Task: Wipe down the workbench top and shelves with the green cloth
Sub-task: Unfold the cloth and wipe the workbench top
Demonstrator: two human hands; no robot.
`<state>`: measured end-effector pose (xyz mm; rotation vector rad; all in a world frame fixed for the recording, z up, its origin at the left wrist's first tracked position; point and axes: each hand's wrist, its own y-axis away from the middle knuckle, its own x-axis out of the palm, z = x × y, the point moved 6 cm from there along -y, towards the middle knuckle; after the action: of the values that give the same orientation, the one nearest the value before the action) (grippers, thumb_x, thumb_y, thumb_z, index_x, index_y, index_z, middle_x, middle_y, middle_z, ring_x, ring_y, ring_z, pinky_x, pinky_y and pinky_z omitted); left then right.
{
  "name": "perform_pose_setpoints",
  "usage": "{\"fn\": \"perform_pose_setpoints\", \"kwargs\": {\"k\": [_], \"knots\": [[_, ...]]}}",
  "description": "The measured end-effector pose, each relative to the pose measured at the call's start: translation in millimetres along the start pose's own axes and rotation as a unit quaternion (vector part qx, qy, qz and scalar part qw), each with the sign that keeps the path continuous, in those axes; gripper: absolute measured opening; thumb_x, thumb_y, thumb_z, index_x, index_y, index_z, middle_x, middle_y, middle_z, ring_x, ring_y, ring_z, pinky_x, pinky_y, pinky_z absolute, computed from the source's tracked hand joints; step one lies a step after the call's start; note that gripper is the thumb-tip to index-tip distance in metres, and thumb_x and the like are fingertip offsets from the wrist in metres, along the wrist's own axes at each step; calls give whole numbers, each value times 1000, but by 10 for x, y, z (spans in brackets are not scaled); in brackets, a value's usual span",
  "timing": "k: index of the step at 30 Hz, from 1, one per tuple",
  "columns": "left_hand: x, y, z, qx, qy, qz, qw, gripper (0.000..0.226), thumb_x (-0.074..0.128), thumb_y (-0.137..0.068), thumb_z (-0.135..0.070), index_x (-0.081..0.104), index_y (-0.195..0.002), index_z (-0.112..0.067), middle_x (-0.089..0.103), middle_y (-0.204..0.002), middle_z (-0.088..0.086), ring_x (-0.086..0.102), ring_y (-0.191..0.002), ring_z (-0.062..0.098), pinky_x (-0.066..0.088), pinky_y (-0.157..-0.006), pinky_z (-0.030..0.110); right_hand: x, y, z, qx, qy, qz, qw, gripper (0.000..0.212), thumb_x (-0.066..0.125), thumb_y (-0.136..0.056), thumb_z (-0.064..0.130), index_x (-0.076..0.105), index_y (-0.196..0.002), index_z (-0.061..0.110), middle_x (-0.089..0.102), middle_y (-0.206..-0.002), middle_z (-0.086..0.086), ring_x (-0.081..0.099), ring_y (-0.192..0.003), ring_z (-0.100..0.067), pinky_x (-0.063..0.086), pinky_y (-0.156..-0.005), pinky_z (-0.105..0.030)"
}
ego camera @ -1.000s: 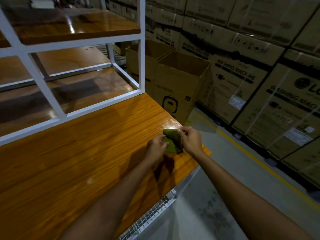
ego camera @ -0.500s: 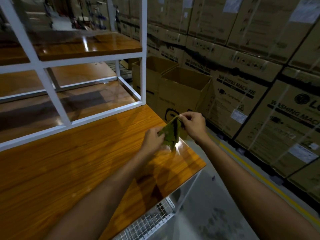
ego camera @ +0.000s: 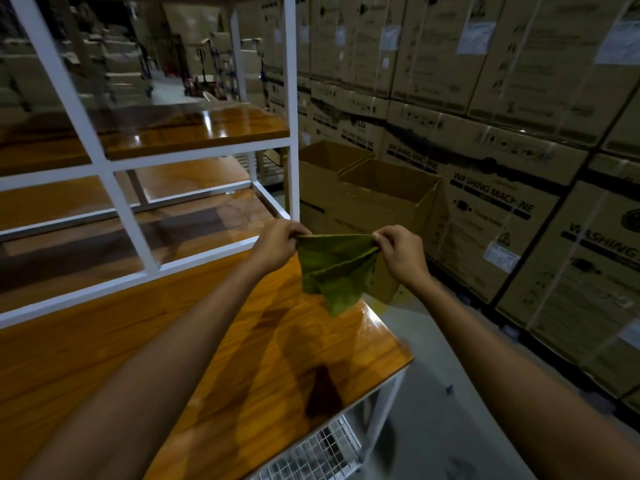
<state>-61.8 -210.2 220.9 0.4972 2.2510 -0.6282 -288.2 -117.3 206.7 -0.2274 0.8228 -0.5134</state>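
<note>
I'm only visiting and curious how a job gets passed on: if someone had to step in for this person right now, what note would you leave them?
The left hand pinches one top corner of the green cloth.
The right hand pinches the other top corner.
The cloth is stretched between them in the air above the right end of the workbench top, apparently clear of it.
Done: no telling which surfaces are already wiped.
Left: lower the cloth, wipe the top, then the shelves.
</note>
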Motion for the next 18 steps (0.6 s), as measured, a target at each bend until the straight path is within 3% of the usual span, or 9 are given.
{"fn": "perform_pose_setpoints", "kwargs": {"k": [3, 6, 8, 9, 11, 12, 13, 15, 18], "knots": [[-155, 15, -148, 56, -62, -106, 991, 32, 55, -88, 6, 70, -110, -10, 66, -99, 2, 57, -92, 14, 50, -84, 29, -43, 38, 77, -92, 14, -24, 995, 19, 54, -101, 19, 70, -102, 10, 58, -96, 1, 56, -85, -11, 48, -71, -22], [-68, 208, -97, 120, -125, -114, 978, 27, 60, -85, 3, 71, -104, -12, 67, -97, 7, 59, -91, 19, 52, -79, 32, 73, 211, -24, -151, 70, 14, 986, 15, 56, -99, 19, 69, -98, 12, 55, -95, 1, 53, -84, -12, 47, -69, -25], [206, 475, 71, 116, -162, -32, 979, 23, 57, -86, -3, 68, -103, -16, 63, -100, 5, 57, -92, 19, 49, -76, 29, 360, 456, -229, -163, 144, 127, 968, 13, 55, -100, 22, 66, -95, 17, 54, -94, 2, 52, -83, -14, 44, -69, -27], [444, 653, 209, 100, -198, 56, 974, 23, 55, -87, -8, 66, -104, -17, 61, -103, 5, 56, -94, 20, 45, -76, 27, 554, 624, -380, -155, 176, 212, 949, 13, 54, -100, 22, 65, -95, 18, 56, -95, 2, 55, -85, -15, 43, -71, -27], [969, 1085, 539, 58, -264, 272, 924, 19, 56, -86, -16, 65, -103, -17, 64, -103, 7, 60, -94, 24, 41, -70, 26, 895, 973, -701, -117, 178, 365, 906, 14, 56, -98, 17, 70, -96, 15, 67, -98, 0, 63, -88, -16, 47, -75, -27], [1161, 1281, 690, 37, -270, 344, 899, 15, 59, -84, -21, 65, -97, -16, 66, -98, 8, 63, -90, 25, 43, -67, 29, 996, 1098, -824, -95, 155, 400, 898, 14, 59, -97, 18, 73, -94, 15, 71, -97, 1, 65, -85, -13, 50, -75, -28], [1269, 1407, 805, 15, -259, 372, 891, 14, 63, -83, -27, 64, -91, -15, 67, -92, 8, 64, -85, 25, 47, -65, 32, 1048, 1164, -902, -79, 130, 405, 902, 15, 62, -97, 23, 74, -93, 17, 72, -94, 3, 66, -80, -9, 52, -72, -27], [1290, 1436, 949, -13, -220, 342, 913, 22, 63, -80, -38, 63, -84, -17, 66, -85, 4, 63, -77, 22, 53, -66, 38, 1061, 1135, -968, -53, 101, 368, 923, 18, 64, -96, 34, 74, -94, 20, 73, -93, 5, 63, -77, -4, 52, -69, -25], [1171, 1410, 1059, -10, -207, 239, 949, 38, 53, -85, -48, 64, -106, -18, 65, -104, 5, 60, -97, 22, 51, -82, 39, 1029, 1006, -976, -37, 92, 285, 953, 19, 63, -96, 38, 74, -100, 23, 73, -100, 5, 64, -86, -9, 55, -75, -34]]}}
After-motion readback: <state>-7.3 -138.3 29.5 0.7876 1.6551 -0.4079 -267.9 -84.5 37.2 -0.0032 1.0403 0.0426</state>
